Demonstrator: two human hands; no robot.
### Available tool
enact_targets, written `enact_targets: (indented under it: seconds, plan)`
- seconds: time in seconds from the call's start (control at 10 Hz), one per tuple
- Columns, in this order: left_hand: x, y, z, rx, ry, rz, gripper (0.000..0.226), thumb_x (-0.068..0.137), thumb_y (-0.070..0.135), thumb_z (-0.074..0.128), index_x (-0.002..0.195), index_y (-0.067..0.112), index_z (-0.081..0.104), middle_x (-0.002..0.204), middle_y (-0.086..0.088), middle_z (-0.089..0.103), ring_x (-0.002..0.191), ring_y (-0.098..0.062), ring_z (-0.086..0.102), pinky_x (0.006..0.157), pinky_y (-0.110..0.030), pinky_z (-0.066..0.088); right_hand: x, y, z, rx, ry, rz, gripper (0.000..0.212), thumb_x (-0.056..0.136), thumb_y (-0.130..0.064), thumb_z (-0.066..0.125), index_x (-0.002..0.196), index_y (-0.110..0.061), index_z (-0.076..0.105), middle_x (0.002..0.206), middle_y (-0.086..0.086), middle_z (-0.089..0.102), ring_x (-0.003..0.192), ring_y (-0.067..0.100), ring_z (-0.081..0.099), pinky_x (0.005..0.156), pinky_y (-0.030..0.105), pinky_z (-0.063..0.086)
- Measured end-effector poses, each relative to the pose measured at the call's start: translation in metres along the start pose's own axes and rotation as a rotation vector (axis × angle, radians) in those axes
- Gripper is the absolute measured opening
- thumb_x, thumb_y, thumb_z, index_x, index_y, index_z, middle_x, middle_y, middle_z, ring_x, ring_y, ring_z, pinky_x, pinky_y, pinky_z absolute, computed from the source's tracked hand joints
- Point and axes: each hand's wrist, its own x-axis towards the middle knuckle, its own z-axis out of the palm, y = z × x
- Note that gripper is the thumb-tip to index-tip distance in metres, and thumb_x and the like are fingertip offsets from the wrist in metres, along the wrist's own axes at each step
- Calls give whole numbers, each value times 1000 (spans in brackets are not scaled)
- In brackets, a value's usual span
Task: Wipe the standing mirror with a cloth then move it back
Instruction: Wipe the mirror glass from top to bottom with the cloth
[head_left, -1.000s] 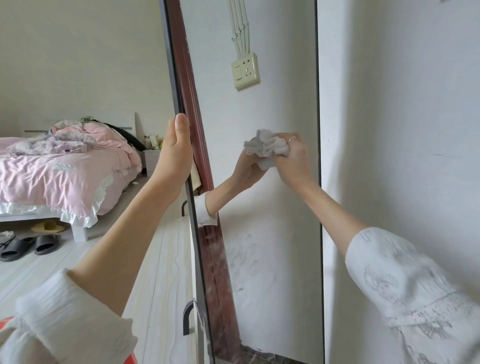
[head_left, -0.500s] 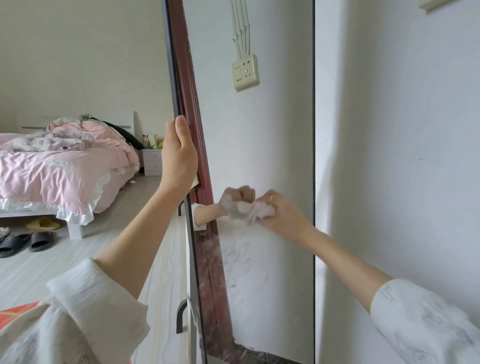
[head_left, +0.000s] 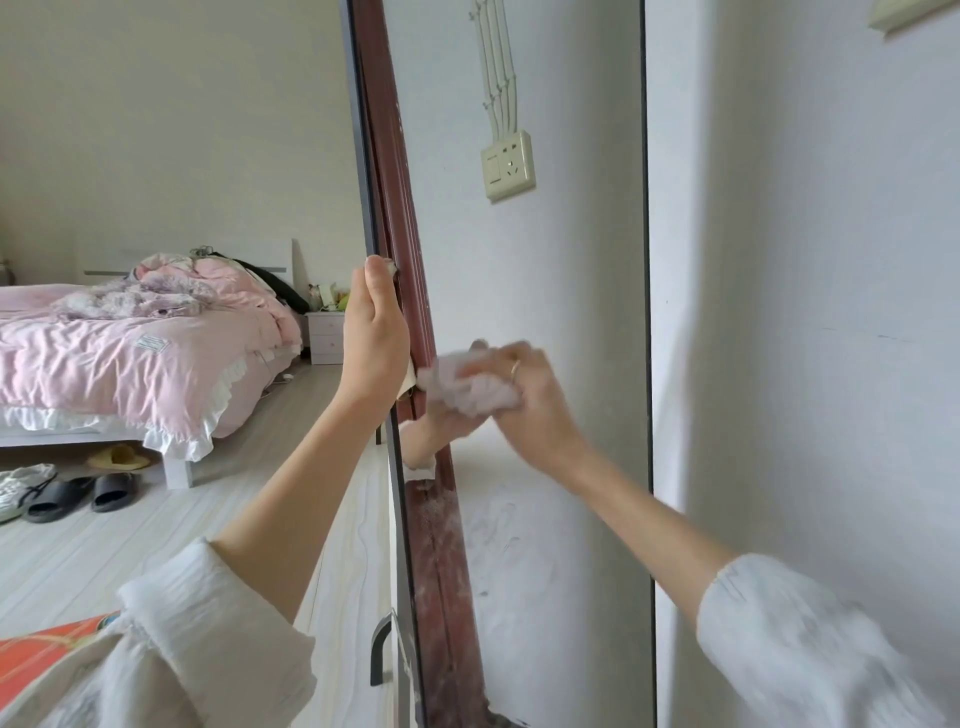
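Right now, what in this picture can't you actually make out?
All in the head view:
- Standing mirror: top and foot cut off by the frame edges.
- Cloth: motion-blurred, weave unreadable; partly hidden by the right hand.
- Left hand: fingers hidden behind the mirror's edge.
- Items on the nightstand: too small.
- Bed: cut off at left.

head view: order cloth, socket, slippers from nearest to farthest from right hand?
From the right hand:
1. Cloth, gripped in it, against the mirror.
2. Socket, reflected above.
3. Slippers, far left on the floor by the bed.
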Motion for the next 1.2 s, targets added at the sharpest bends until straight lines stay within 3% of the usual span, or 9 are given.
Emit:
enact_targets:
  seconds: [0.1, 0.2, 0.3, 0.5, 0.6, 0.7, 0.8, 1.0, 1.2]
  plan:
    - [2, -4, -3, -27, -12, 43, 51, 101, 38, 17, 139, 7, 32, 118, 20, 35, 106, 15, 34, 76, 11, 23, -38, 5, 9, -153, -275, -181, 34, 76, 7, 60, 98, -16, 72, 91, -6, 47, 88, 18, 40, 82, 14, 34]
    - [-4, 4, -5, 11, -62, 55, 36, 102, 36, 16, 121, 25, 45, 87, 29, 30, 67, 38, 32, 61, 14, 21, -31, 12, -9, -271, -428, -178, 36, 76, 7, 54, 95, -17, 73, 90, -7, 45, 86, 11, 33, 81, 14, 29]
    - [-8, 12, -3, 29, -75, 37, 28, 102, 35, 17, 77, 42, 27, 76, 23, 25, 56, 36, 31, 59, 12, 23, -20, 14, -22, -300, -353, -91, 26, 78, 7, 55, 97, -4, 70, 92, 9, 55, 88, 21, 43, 82, 30, 39]
    - [-6, 6, -3, 34, -85, 53, 48, 101, 38, 17, 130, 9, 40, 88, 27, 39, 72, 37, 36, 68, 12, 25, 45, -9, -32, 57, 162, 214, 25, 81, -11, 65, 105, -7, 61, 106, 7, 60, 101, 24, 59, 82, 29, 48]
    - [-6, 7, -2, 12, -77, 25, 40, 100, 40, 17, 106, 17, 49, 92, 9, 51, 82, 9, 49, 83, -14, 35, 57, -30, -19, 14, 186, 62, 22, 79, -2, 62, 100, -5, 66, 105, 7, 58, 101, 24, 57, 83, 13, 43]
    - [-4, 8, -4, -35, -80, 8, 42, 101, 39, 18, 108, 12, 49, 97, -1, 53, 97, -4, 53, 88, -23, 36, 29, -39, 4, -43, 41, -90, 30, 77, -5, 55, 104, -9, 67, 96, -2, 49, 98, 25, 49, 81, 11, 35]
    - [-5, 8, -7, -29, -65, 13, 40, 101, 39, 17, 121, 23, 47, 93, 27, 39, 85, 27, 38, 82, -8, 26, -19, -24, 18, -144, -150, -196, 25, 79, -9, 51, 98, -9, 66, 93, 3, 54, 90, 28, 48, 80, 25, 35]
    - [-8, 9, -7, -21, -58, 7, 49, 100, 41, 16, 140, 16, 32, 115, 22, 32, 105, 15, 27, 94, -13, 16, -49, 6, -4, -309, -453, -250, 36, 70, 13, 58, 95, -9, 71, 95, 13, 57, 90, 29, 47, 84, 38, 43]
    - [-10, 11, 3, -42, -31, 47, 26, 101, 38, 19, 94, 42, 43, 86, 30, 32, 75, 30, 36, 75, 3, 24, -7, 16, -28, -358, -256, -192, 34, 76, 12, 53, 100, -5, 69, 93, 18, 56, 90, 33, 49, 78, 46, 44]
